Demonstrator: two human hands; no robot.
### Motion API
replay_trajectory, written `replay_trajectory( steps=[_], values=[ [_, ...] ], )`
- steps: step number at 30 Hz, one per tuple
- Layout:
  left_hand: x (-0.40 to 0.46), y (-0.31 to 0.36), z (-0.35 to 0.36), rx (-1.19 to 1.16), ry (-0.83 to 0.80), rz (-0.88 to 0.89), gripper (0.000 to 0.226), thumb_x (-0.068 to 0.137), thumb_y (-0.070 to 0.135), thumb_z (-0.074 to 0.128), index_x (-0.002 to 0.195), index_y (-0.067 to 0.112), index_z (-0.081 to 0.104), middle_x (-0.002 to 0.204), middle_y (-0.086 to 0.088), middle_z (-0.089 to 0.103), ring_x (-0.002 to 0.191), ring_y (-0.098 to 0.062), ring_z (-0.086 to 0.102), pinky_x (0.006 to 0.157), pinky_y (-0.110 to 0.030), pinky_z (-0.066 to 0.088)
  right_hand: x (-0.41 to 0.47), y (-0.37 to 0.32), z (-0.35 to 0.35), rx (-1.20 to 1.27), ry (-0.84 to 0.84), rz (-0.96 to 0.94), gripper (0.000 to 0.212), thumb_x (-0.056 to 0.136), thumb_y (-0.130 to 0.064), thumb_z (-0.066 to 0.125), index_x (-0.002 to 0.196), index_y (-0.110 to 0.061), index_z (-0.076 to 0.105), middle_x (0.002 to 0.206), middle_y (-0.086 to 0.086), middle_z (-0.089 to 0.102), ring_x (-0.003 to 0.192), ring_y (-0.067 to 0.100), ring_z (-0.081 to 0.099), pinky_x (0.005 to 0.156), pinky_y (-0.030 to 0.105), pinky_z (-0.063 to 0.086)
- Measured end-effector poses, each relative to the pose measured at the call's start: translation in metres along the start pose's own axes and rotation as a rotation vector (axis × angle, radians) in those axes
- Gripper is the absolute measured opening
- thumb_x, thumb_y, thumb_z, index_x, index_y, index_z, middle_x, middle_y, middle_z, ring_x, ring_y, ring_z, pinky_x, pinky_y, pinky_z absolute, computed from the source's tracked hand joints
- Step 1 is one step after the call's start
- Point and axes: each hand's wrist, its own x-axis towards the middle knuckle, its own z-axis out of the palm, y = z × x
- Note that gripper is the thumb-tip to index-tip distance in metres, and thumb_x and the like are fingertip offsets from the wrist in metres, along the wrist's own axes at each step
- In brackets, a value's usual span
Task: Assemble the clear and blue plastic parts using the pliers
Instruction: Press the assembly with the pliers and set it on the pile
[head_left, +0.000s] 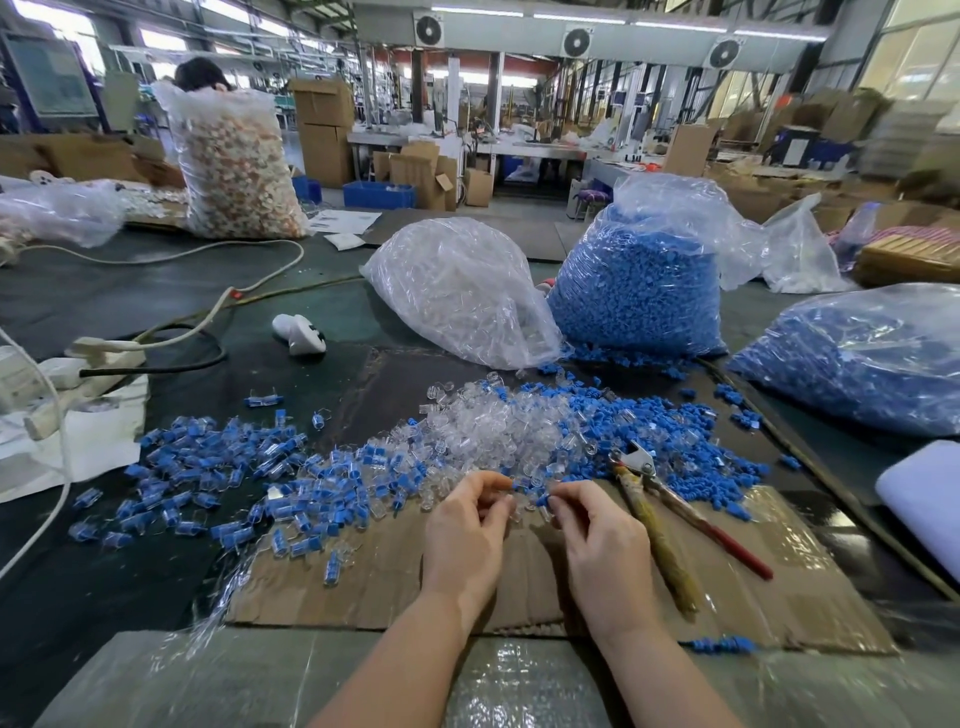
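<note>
Your left hand (462, 525) pinches a clear part (506, 506) and your right hand (597, 540) pinches a blue part (543, 500), fingertips close together over the cardboard (363, 582), probably to mate them. The pliers (670, 499) lie unheld just right, within reach for pressing.

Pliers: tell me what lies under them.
The pliers rest on the brown cardboard sheet, their head among loose blue parts and clear parts. Whatever sits directly beneath head or handles is hidden.
</note>
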Motion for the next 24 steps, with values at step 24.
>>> replay_trajectory(
  steps=[24],
  values=[
    [-0.0036,0.0013,-0.0006,0.089,-0.085,0.040,0.030,0.085,0.009,0.065,0.072,0.036,0.059,0.072,0.015,0.064,0.071,0.009,0.058,0.065,-0.003,0.041,-0.0044,0.0013,0.0054,-0.240,-0.135,-0.034,0.019,0.089,-0.029,0.058,0.074,-0.018,0.054,0.071,-0.006,0.058,0.069,0.013,0.050,0.061,0.024,0.030]
  ],
)
